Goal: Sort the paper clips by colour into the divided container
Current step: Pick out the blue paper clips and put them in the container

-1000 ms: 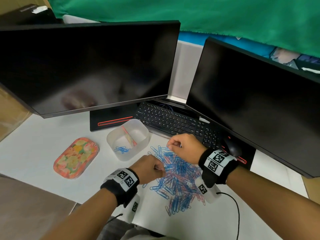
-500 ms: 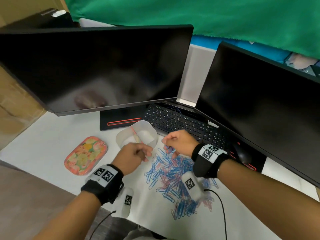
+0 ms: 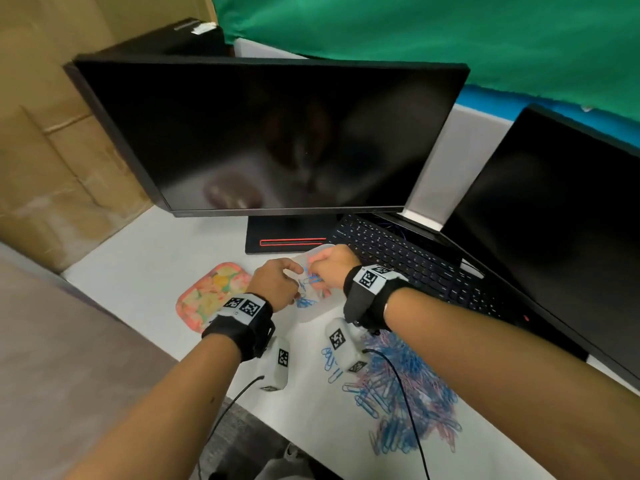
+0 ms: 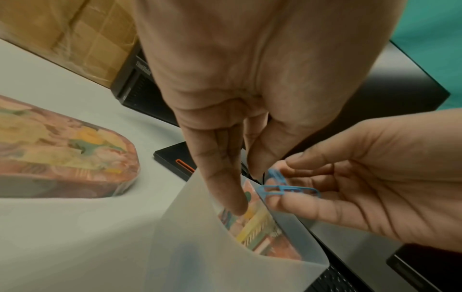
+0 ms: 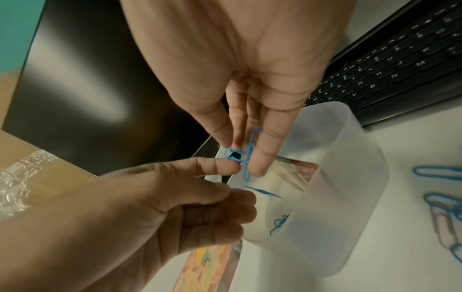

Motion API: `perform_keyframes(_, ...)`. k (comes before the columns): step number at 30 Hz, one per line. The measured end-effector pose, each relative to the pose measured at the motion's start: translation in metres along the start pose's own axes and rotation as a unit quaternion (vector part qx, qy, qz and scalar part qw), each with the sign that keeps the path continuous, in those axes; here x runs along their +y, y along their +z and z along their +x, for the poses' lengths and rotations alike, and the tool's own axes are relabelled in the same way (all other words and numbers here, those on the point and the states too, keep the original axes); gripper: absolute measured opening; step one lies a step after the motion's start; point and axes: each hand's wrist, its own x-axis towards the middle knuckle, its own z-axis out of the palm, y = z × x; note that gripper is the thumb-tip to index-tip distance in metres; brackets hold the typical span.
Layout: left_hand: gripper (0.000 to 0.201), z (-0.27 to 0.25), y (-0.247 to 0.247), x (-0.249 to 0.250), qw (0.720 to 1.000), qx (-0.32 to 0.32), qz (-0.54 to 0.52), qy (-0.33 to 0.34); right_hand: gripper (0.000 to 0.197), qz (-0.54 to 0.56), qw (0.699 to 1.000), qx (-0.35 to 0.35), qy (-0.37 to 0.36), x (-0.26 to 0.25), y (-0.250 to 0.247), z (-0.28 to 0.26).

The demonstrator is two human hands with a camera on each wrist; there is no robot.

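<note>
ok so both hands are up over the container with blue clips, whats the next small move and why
Probably let go and drop them. The right hand pinches linked blue clips over the open container, the left hand touches them too, and blue clips already lie in the compartment nearest the person. Aim for that side of the patterned divider, if they hang over it.

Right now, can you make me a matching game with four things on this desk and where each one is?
Things:
1. blue paper clips
2. divided container
3. floral lid
4. pile of paper clips

Places:
A. flat on the desk, left of the container
B. pinched between both hands' fingers
C. on the desk under the right forearm
D. in front of the keyboard, under both hands

Pairs: 1-B, 2-D, 3-A, 4-C
</note>
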Motion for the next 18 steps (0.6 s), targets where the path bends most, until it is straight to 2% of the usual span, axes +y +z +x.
perform_keyframes(5,0.027,0.0,-0.003,-0.004,0.998,0.018,0.051,0.024,0.028,0.02,0.998,0.049,-0.017,0.014,-0.007,0.0)
perform_keyframes(7,0.025,-0.005,0.0,0.0,0.996,0.007,0.074,0.048,0.024,0.02,0.998,0.061,-0.026,0.02,-0.018,-0.011)
perform_keyframes(10,0.025,-0.016,0.014,0.005,0.988,-0.045,0.116,0.096,0.012,0.026,0.997,0.063,-0.024,0.045,-0.035,-0.03)
perform_keyframes(14,0.02,-0.025,0.045,-0.004,0.97,-0.114,0.164,0.141,0.013,-0.116,0.991,0.065,-0.029,0.096,-0.05,-0.061)
perform_keyframes(18,0.014,-0.031,0.079,-0.022,0.939,-0.167,0.263,0.144,0.017,-0.164,0.986,0.016,-0.014,0.142,-0.045,-0.088)
